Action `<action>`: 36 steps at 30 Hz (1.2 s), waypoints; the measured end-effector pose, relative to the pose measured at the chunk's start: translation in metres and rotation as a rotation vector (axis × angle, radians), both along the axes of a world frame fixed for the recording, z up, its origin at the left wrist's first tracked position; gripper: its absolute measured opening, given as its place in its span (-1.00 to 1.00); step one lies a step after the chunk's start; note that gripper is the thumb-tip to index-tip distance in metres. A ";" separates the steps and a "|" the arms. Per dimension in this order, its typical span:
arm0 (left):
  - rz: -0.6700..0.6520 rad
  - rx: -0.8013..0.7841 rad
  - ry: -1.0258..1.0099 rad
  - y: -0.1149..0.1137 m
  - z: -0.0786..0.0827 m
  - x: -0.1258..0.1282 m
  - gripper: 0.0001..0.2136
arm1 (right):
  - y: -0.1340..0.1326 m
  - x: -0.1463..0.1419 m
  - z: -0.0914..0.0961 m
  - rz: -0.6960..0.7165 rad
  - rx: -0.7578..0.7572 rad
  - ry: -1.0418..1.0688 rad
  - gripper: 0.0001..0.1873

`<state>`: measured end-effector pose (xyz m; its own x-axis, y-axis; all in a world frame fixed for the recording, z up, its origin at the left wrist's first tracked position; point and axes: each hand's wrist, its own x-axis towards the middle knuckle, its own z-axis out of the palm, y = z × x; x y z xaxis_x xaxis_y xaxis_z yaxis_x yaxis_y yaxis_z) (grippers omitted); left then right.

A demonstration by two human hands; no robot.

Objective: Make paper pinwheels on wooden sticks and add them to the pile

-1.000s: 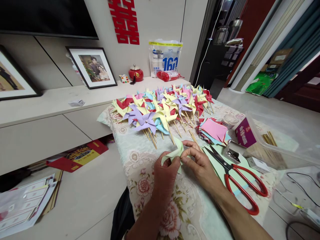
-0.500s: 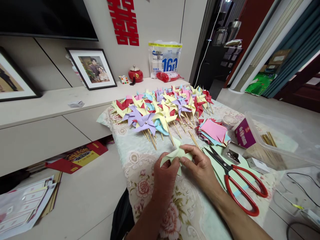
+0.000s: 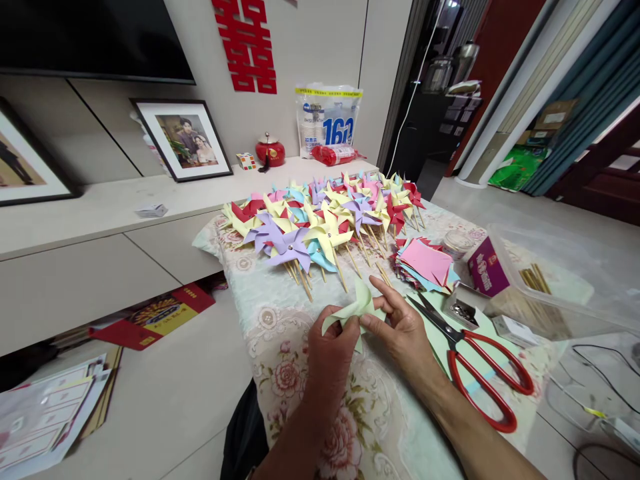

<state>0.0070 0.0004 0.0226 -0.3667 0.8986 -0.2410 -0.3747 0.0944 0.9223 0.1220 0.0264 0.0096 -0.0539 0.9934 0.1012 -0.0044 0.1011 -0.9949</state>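
As the left hand (image 3: 331,343) pinches a green paper (image 3: 354,309) just above the counter (image 3: 280,340), fingers of the right hand (image 3: 404,327) pinch its right side; the top flap (image 3: 365,293), flatter a moment ago, now curls over, so folding seems to be advancing; scissors (image 3: 453,335) lie right, pinwheels (image 3: 330,235) beyond

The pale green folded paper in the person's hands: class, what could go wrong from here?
The pale green folded paper could spring open if the left hand or right hand slips.
The large red-handled metal scissors lie partly open beside the right forearm, so a sideways move might catch them.
The small open grey box could spill its tiny metallic pieces if bumped.
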 end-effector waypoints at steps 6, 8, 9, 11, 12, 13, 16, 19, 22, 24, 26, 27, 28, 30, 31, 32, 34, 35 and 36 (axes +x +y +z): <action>0.012 -0.018 0.008 0.000 -0.001 0.000 -0.85 | 0.001 -0.001 0.000 -0.017 -0.030 0.014 -0.30; 0.005 -0.028 0.020 0.000 -0.001 0.000 -0.86 | 0.001 -0.001 0.000 -0.017 -0.046 0.015 -0.30; 0.001 -0.031 0.026 0.000 -0.001 0.000 -0.86 | 0.001 -0.001 0.000 -0.021 -0.050 0.017 -0.31; -0.002 -0.029 0.033 0.001 -0.001 0.000 -0.86 | 0.000 -0.002 0.001 -0.032 -0.045 0.021 -0.34; -0.003 -0.028 0.034 0.001 -0.001 0.000 -0.86 | 0.000 -0.002 0.001 -0.037 -0.040 0.023 -0.35; -0.004 -0.026 0.033 0.001 -0.001 0.000 -0.85 | 0.000 -0.002 0.001 -0.042 -0.037 0.022 -0.37; 0.003 -0.027 0.032 0.001 -0.001 0.001 -0.84 | 0.000 -0.003 0.001 -0.055 -0.033 0.019 -0.40; 0.013 -0.036 0.028 0.000 -0.002 0.001 -0.83 | 0.001 -0.003 0.000 -0.063 -0.030 0.020 -0.41; 0.012 -0.059 0.033 -0.001 -0.001 0.001 -0.83 | 0.001 -0.003 -0.001 -0.064 -0.037 0.035 -0.41; 0.006 -0.072 0.041 0.000 0.001 0.001 -0.83 | 0.000 -0.003 -0.002 -0.063 -0.043 0.048 -0.42; 0.001 -0.080 0.043 0.000 0.002 0.001 -0.82 | 0.000 -0.004 -0.003 -0.062 -0.041 0.057 -0.44; -0.001 -0.086 0.039 0.001 0.002 0.001 -0.82 | 0.000 -0.004 -0.003 -0.060 -0.037 0.060 -0.45; -0.002 -0.091 0.034 0.001 0.002 0.001 -0.81 | 0.000 -0.004 -0.004 -0.059 -0.034 0.062 -0.46; -0.009 -0.102 0.026 0.001 0.001 0.001 -0.81 | 0.000 -0.003 -0.005 -0.058 -0.030 0.061 -0.47; -0.011 -0.107 0.026 0.001 0.000 0.001 -0.82 | 0.000 -0.003 -0.005 -0.058 -0.031 0.058 -0.47; -0.013 -0.109 0.027 0.001 0.000 0.001 -0.82 | 0.000 -0.003 -0.006 -0.058 -0.032 0.052 -0.46; -0.016 -0.110 0.029 0.001 -0.001 0.001 -0.82 | 0.000 -0.003 -0.006 -0.061 -0.034 0.036 -0.45; -0.021 -0.105 0.029 0.000 -0.002 0.001 -0.83 | 0.000 -0.003 -0.005 -0.065 -0.037 0.029 -0.45; -0.028 -0.096 0.031 -0.001 -0.002 0.001 -0.83 | 0.000 -0.004 -0.005 -0.070 -0.040 0.024 -0.45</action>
